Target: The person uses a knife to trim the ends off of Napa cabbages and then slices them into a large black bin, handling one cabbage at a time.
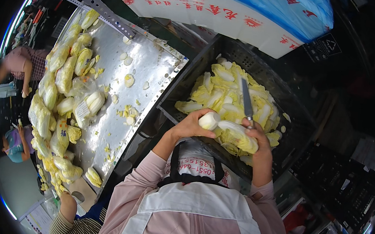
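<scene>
My left hand [191,125] grips a napa cabbage heart [209,120], its pale cut base facing up. In my right hand [262,138] are a knife [247,98] with its blade pointing away from me and some loose cabbage leaves [237,136]. These leaves lie close against the heart; whether they are still joined to it I cannot tell. Both hands are over the near side of a black plastic crate [186,93]. Yellow-and-white cabbage leaves [223,90] are heaped inside it, below the blade.
Left of the crate stands a metal table [152,63] with bagged napa cabbages [64,72] and trimmed scraps [129,113]. A white printed box [197,7] with blue plastic film is beyond the crate. Other people work around the table; one hand [66,200] is at its near end.
</scene>
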`<state>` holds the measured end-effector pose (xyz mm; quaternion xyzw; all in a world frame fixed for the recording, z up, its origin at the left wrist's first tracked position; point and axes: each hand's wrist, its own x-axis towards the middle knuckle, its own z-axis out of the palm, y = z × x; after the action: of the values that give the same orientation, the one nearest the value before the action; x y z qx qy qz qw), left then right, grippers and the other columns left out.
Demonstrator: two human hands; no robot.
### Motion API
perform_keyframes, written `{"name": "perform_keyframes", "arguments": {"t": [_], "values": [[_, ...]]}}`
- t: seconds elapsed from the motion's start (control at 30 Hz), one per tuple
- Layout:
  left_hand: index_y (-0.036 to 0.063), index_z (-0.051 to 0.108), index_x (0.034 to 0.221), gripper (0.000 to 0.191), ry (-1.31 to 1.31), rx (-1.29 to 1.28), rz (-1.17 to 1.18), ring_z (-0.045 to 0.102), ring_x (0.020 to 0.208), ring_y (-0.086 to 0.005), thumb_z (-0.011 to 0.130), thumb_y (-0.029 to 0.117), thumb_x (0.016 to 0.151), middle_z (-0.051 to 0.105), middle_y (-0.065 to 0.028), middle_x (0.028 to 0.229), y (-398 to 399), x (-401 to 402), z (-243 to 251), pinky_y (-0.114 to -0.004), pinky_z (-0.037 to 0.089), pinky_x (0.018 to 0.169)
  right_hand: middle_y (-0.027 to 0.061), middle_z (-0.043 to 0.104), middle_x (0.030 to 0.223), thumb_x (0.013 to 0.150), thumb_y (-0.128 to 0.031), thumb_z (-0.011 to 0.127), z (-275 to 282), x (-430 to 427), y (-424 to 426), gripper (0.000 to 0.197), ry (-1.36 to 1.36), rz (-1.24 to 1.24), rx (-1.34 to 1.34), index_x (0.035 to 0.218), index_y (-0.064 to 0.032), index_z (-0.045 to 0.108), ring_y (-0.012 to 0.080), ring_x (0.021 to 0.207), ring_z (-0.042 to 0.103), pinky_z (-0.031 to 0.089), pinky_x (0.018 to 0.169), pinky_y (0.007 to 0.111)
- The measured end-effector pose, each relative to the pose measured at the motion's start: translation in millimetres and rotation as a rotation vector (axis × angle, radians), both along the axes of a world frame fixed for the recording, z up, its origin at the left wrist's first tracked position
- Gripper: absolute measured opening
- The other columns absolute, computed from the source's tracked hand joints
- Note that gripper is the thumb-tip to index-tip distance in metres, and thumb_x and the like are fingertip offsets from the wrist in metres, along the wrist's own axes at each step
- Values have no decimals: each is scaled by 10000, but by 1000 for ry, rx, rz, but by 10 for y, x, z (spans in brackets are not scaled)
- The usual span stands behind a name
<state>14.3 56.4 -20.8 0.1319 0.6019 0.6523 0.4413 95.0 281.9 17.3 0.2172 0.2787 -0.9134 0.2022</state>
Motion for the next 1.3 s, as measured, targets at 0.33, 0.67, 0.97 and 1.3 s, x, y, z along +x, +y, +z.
{"name": "perform_keyframes", "arguments": {"t": [0.33, 0.67, 0.97, 1.3], "values": [[63, 496, 1107, 597, -23, -28, 52, 501, 899, -95, 800, 110, 596, 532, -9, 994, 53, 29, 284, -238, 403, 801, 138, 589, 675, 781, -270, 639, -288, 266, 176, 306, 241, 214, 1595, 880, -9, 514, 287, 609, 591, 449, 531, 358], [23, 547, 888, 371, 370, -131, 126, 548, 713, -105, 688, 76, 549, 587, -42, 774, 246, 94, 475, -247, 446, 674, 58, 499, 633, 728, -377, 650, 75, 237, -323, 353, 858, 94, 1937, 794, -62, 506, 232, 498, 537, 426, 432, 322], [13, 568, 895, 365, 345, -161, 93, 548, 709, -86, 692, 68, 556, 602, -48, 777, 267, 151, 525, -242, 450, 664, 72, 515, 622, 741, -359, 647, 20, 238, -302, 342, 880, 68, 1890, 767, -57, 488, 240, 493, 544, 425, 421, 331], [7, 552, 950, 354, -173, 126, -32, 541, 624, -104, 664, 55, 617, 577, -39, 758, 171, 104, 505, -229, 451, 546, 60, 518, 593, 847, -179, 572, -464, 211, -34, 201, 230, 138, 1320, 848, -17, 453, 119, 527, 531, 422, 484, 261]]}}
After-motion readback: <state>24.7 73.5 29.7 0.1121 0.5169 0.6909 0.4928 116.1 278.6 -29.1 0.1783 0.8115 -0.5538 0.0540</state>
